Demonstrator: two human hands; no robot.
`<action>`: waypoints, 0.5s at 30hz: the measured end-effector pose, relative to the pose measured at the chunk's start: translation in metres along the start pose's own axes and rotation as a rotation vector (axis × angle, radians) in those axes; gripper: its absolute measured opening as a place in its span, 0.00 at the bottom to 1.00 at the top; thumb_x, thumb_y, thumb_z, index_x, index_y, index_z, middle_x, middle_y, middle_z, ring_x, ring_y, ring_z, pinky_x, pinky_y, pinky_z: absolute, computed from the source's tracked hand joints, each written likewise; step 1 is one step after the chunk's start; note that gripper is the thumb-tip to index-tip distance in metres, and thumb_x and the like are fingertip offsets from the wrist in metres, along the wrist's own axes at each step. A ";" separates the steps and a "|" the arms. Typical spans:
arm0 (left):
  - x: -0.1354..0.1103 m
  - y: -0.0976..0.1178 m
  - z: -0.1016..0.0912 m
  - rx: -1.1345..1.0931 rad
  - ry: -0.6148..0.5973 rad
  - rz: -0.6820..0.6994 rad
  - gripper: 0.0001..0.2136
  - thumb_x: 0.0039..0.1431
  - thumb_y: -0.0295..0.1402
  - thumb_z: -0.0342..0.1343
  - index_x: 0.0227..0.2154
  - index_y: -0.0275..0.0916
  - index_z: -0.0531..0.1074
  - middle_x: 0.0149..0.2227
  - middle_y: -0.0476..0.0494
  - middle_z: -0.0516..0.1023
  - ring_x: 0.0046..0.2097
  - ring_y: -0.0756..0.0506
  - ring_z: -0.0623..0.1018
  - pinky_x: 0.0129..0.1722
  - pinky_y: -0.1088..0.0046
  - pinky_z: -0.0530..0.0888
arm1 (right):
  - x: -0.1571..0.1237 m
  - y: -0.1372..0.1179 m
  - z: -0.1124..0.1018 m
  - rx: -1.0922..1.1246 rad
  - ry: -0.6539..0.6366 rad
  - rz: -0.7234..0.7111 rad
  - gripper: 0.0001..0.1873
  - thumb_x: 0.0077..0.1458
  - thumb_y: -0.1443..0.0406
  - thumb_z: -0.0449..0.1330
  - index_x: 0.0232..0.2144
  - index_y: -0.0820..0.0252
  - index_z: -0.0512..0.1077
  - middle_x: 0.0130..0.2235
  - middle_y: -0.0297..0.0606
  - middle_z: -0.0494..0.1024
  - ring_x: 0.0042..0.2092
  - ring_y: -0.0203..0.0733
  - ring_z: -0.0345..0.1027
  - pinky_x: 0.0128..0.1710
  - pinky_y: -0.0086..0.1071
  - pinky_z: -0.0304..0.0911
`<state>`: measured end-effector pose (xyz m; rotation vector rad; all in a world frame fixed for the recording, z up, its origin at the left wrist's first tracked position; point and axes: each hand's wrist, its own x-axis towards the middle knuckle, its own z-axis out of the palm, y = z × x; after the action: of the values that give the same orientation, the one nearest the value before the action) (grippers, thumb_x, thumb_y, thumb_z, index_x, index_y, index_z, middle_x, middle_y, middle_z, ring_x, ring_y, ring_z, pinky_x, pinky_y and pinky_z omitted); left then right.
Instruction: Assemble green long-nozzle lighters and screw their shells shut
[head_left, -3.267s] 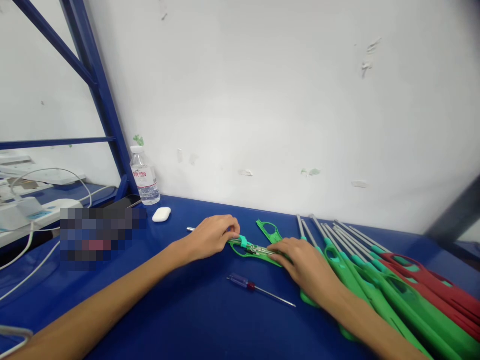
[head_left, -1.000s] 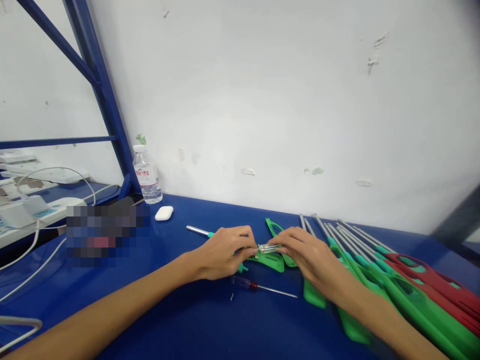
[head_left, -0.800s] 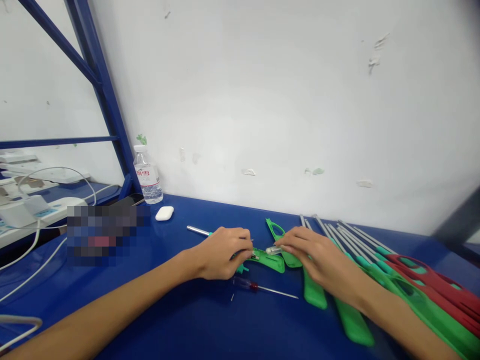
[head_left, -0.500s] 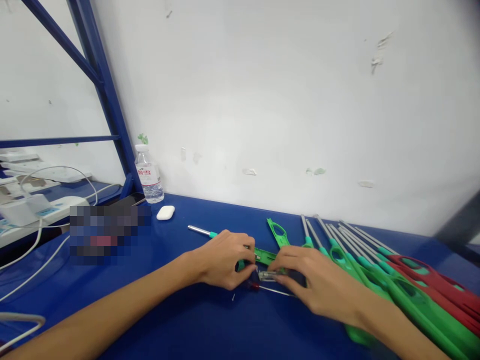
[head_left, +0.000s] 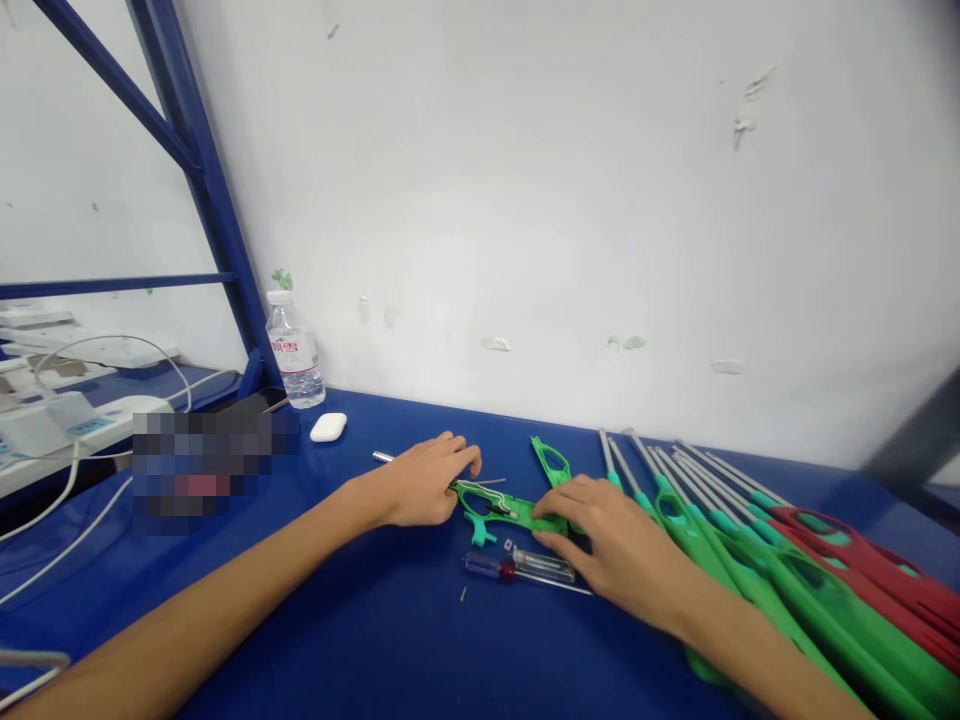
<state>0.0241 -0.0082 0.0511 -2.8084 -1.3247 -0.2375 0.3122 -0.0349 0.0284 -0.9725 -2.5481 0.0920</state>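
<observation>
My left hand is closed around the neck of an opened green lighter casing. The silver tube of this long-nosed lighter sticks out behind the hand. A white wire shows inside the casing. My right hand grips the casing's other end between thumb and fingers. In front of the casing lie a small teal trigger, a clear fuel tank and a screwdriver with a purple and red see-through handle. Nearer me is a tiny screw. Behind my right hand rests another green casing half.
Several green lighters and red lighters lie in a row at the right. At the back left stand a water bottle and a white earbud case. A power strip with white cables is at the far left.
My left hand has shifted left and up, uncovering the casing's inside and the trigger. My right hand has left the fuel tank, which now lies by the screwdriver, and holds the casing's end.
</observation>
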 end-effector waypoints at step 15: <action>0.010 -0.022 0.005 -0.180 0.164 0.008 0.14 0.71 0.37 0.59 0.55 0.38 0.73 0.55 0.38 0.76 0.50 0.40 0.79 0.49 0.56 0.79 | 0.005 0.008 -0.002 -0.098 0.089 0.022 0.06 0.68 0.66 0.60 0.46 0.58 0.76 0.46 0.41 0.84 0.46 0.53 0.78 0.55 0.54 0.64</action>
<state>0.0144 0.0136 0.0472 -2.8607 -1.3168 -0.6020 0.3152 -0.0258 0.0305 -1.0180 -2.4808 -0.0698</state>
